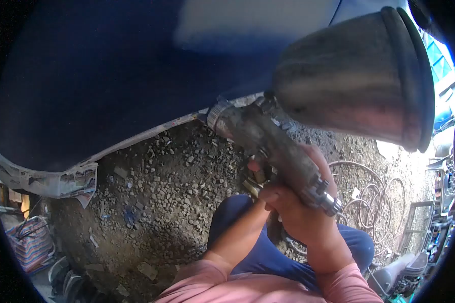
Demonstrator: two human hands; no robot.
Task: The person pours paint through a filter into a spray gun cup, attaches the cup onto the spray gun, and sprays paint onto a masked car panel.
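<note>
A spray gun [268, 136] with a large metal cup [344, 81] is tilted in front of me, its round nozzle end close to the lower edge of a dark blue panel [116, 76]. My right hand [301, 212] is closed around the gun's body near its rear knobs. My left hand [263, 204] reaches in under the gun, beside my right hand. Its fingers are mostly hidden, so its grip does not show. Behind the hands, a brass-coloured fitting [253, 187] is partly visible below the gun. A pale patch [227, 22] marks the panel's upper part.
Printed paper masking [78, 182] hangs along the panel's lower edge. Gravel [172, 177] covers the ground. A coiled hose [371, 202] lies at right, near a frame [419, 224] and assorted parts. At lower left stands a striped bag [31, 242].
</note>
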